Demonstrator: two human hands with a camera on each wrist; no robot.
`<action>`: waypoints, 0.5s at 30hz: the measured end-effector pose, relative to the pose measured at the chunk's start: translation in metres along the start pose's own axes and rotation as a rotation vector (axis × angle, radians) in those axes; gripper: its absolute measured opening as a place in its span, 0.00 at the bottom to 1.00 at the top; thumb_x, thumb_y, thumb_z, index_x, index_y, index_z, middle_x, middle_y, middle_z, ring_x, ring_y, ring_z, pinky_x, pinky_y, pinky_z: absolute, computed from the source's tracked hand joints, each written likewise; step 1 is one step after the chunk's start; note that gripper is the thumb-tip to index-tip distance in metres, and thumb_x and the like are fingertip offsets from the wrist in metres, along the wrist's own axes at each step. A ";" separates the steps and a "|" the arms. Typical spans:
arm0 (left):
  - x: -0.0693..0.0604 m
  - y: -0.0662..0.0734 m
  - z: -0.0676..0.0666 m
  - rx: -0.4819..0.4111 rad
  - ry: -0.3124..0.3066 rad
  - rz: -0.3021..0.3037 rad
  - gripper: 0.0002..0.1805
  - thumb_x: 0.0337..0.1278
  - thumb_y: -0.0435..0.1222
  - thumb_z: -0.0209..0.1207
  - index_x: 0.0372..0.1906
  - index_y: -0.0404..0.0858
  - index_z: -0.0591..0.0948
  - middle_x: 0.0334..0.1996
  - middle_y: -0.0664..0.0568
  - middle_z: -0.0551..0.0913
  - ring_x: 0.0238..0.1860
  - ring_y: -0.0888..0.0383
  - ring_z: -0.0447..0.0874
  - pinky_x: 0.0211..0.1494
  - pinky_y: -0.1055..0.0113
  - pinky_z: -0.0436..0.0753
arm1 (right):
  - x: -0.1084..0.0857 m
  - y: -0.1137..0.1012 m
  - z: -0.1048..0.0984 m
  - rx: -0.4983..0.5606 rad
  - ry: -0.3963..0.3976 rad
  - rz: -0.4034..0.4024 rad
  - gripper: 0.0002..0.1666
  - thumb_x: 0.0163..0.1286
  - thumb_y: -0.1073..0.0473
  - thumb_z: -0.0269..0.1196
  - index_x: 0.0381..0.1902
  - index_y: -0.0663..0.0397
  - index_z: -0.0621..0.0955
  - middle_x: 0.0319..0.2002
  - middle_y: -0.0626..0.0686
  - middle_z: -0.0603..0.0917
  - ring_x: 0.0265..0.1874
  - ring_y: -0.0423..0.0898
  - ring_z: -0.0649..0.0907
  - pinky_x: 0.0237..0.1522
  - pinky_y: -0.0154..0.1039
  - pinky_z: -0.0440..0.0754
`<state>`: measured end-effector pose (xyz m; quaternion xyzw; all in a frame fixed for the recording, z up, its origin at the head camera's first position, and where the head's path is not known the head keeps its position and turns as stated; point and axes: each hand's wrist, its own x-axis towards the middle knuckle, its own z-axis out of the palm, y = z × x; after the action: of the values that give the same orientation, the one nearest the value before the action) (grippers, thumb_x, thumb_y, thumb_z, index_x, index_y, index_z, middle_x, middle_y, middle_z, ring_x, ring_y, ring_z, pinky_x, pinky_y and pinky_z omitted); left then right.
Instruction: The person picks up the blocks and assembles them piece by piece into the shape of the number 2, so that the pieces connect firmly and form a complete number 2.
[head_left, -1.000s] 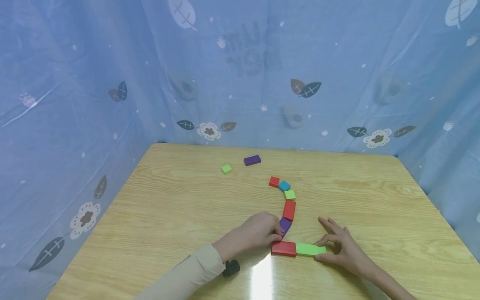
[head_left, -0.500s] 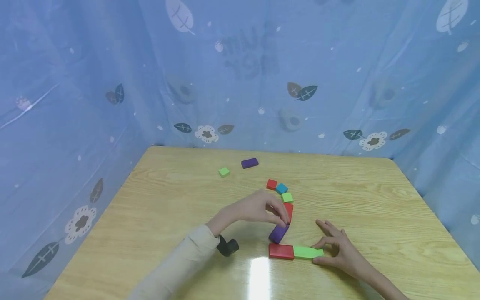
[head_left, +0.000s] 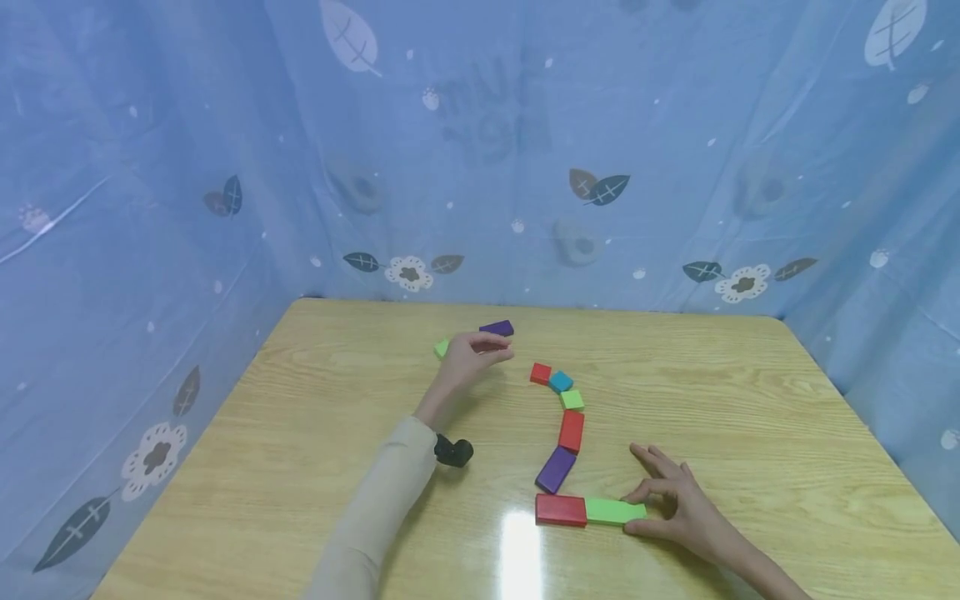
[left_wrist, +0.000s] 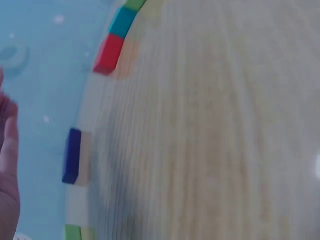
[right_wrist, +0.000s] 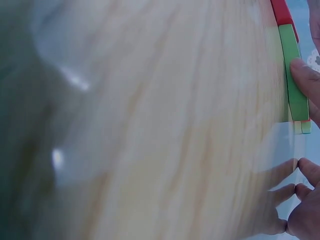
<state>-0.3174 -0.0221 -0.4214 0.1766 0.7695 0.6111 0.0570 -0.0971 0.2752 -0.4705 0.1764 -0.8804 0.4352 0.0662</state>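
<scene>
Over the back half of the table, my left hand holds nothing, its fingers extended. Behind it lies a purple block; a small light-green block is partly hidden by the hand. My right hand pinches the right end of a long light-green block between thumb and forefinger. That block lies flat, end to end with a red block. From there a curve runs backward: a purple block, a red block, a small green block, a small blue block, a small red block.
A black wrist device sits at the left sleeve. The wooden table ends at a blue patterned curtain at the back and sides. Light glares off the table's front.
My left hand has let go of the purple block in the curve and moved back and left toward the loose blocks. My right hand stays on the long green block.
</scene>
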 end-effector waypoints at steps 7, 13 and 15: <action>0.020 -0.007 -0.004 -0.105 0.240 0.040 0.19 0.51 0.33 0.69 0.48 0.30 0.83 0.50 0.40 0.83 0.52 0.50 0.81 0.54 0.67 0.78 | -0.001 0.001 0.001 0.015 0.007 -0.008 0.13 0.47 0.55 0.76 0.30 0.34 0.83 0.63 0.73 0.66 0.66 0.23 0.47 0.52 0.80 0.32; 0.031 -0.013 -0.006 -0.104 0.327 0.031 0.18 0.50 0.33 0.69 0.47 0.31 0.84 0.50 0.38 0.82 0.53 0.49 0.80 0.56 0.66 0.77 | 0.000 0.001 0.000 0.018 0.010 -0.013 0.14 0.47 0.55 0.76 0.30 0.34 0.83 0.63 0.73 0.66 0.68 0.27 0.48 0.52 0.80 0.33; 0.034 -0.015 -0.008 -0.103 0.338 0.026 0.18 0.50 0.34 0.69 0.47 0.31 0.83 0.51 0.38 0.82 0.54 0.49 0.80 0.57 0.66 0.76 | 0.001 0.001 0.001 0.015 0.012 -0.018 0.14 0.47 0.55 0.76 0.30 0.34 0.83 0.63 0.73 0.67 0.68 0.27 0.48 0.52 0.80 0.33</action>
<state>-0.3548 -0.0205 -0.4299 0.0781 0.7335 0.6714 -0.0720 -0.0983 0.2747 -0.4717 0.1822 -0.8752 0.4420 0.0740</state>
